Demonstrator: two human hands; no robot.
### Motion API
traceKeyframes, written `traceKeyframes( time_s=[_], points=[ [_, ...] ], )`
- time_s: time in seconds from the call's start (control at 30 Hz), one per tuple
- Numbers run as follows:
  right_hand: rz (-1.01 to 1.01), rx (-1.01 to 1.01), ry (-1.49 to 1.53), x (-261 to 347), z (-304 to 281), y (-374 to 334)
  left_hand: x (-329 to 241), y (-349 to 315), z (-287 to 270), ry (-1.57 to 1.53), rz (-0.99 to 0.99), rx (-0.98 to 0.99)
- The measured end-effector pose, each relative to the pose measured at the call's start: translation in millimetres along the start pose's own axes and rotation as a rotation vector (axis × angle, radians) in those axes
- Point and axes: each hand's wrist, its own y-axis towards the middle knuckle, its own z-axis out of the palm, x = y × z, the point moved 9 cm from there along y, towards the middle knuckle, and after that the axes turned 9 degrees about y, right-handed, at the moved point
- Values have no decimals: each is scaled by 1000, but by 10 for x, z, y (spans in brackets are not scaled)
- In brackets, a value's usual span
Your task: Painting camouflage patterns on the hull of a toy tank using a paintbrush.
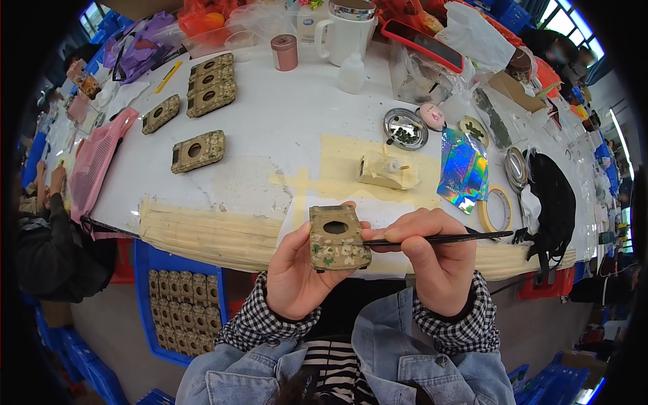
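Note:
My left hand [297, 280] is closed around a camouflage-patterned model tank hull [341, 243], held up at the table's front edge. The hull is tan with green and brown patches and has a round hole in its top. My right hand [442, 260] grips a thin black tool [445, 238] like a fine paintbrush or tweezers; which of the two I cannot tell. Its tip reaches the hull's top surface just below the hole. Beyond my hands, a cream-coloured block [388, 170] rests on masking-taped table surface.
More camouflage hulls [198, 150] sit at the left, and a blue crate [143, 324] below holds many. A steel dish [405, 128] with dark green bits, holographic bags [462, 169], a tape roll [498, 209] and a black bag [550, 202] lie right. A white mug [345, 37] stands behind.

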Motion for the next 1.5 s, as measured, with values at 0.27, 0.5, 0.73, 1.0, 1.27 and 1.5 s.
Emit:
traceKeyframes(
  time_s=[0.27,0.5,0.73,1.0,1.27,1.5],
  points=[
    [-4,7,-14,6,4,7,0,6,-17,10,-7,-2],
    [-16,27,-20,7,13,18,-2,8,-24,11,-8,-4],
    [-16,34,-8,16,14,21,1,8,-4,-20,-10,16],
    [-4,50,-24,19,15,32,8,9,-28,4,-14,-8],
    [0,52,-83,22,-3,40,2,7,-16,-3,-9,0],
    [-13,65,-110,27,-7,41,7,9,-29,-6,-12,6]
  ],
)
